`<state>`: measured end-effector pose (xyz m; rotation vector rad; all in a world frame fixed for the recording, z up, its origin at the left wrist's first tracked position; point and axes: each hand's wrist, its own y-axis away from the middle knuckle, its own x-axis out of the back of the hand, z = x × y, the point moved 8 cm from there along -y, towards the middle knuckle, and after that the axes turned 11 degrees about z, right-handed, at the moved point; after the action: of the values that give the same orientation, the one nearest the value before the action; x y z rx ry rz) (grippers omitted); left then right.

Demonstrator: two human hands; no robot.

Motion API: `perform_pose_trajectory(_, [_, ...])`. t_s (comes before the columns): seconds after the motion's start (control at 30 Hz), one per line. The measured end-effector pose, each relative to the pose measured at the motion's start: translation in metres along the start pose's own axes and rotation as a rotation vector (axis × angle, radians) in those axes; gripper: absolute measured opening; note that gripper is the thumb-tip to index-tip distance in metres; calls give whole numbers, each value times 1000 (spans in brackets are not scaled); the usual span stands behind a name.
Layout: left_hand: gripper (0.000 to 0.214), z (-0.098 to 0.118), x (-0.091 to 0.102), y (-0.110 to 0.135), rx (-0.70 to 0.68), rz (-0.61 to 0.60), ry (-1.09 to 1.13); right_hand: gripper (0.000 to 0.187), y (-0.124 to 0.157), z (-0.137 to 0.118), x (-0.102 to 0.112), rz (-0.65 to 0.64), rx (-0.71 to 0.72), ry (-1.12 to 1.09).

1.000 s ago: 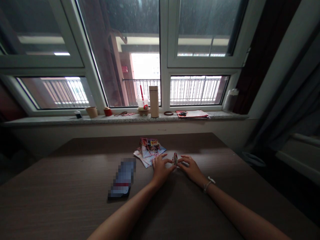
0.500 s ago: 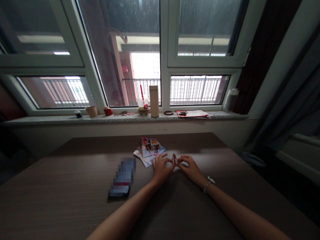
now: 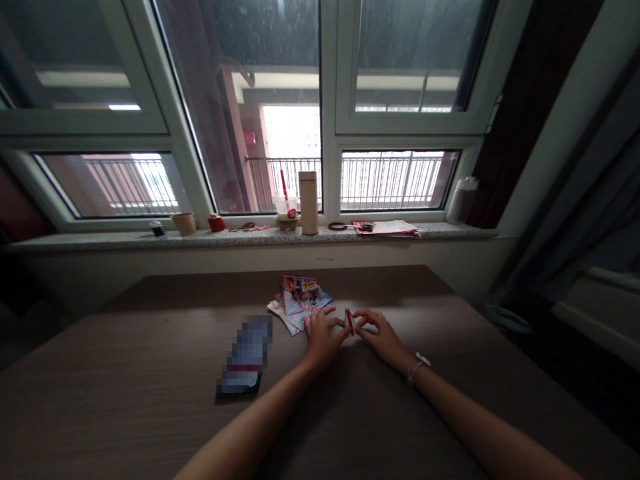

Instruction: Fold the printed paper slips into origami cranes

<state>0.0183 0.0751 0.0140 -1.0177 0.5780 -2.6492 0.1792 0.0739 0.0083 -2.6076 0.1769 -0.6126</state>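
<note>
A small folded piece of red and white paper (image 3: 349, 321) stands on edge on the brown table (image 3: 150, 373), pinched between both hands. My left hand (image 3: 321, 335) presses it from the left with thumb and fingers closed on it. My right hand (image 3: 380, 333) grips it from the right; a pale bracelet is on that wrist. A loose stack of colourful printed paper sheets (image 3: 299, 301) lies just behind my left hand.
A dark phone (image 3: 246, 357) lies flat to the left of my arms. On the stone windowsill (image 3: 100, 240) stand a tall beige flask (image 3: 309, 203), a drink cup with a red straw (image 3: 285, 205), small cups (image 3: 184, 223), scissors and papers (image 3: 385, 228).
The folded paper has been squeezed narrower, from a small tent shape to a thin upright strip. Both hands stay in place with only the fingers shifting.
</note>
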Motion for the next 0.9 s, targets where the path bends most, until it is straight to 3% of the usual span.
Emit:
perform_pose_trajectory(0.43, [4, -7, -2, 0, 25, -8, -21, 29, 3, -3, -3, -52, -22, 29])
perform_pose_trajectory(0.67, [5, -5, -7, 2, 13, -74, -78, 23, 1, -1, -1, -22, -10, 62])
perform_pose_trajectory(0.9, [6, -5, -5, 3, 9, -50, -105, 21, 1, 6, -2, -5, -54, 121])
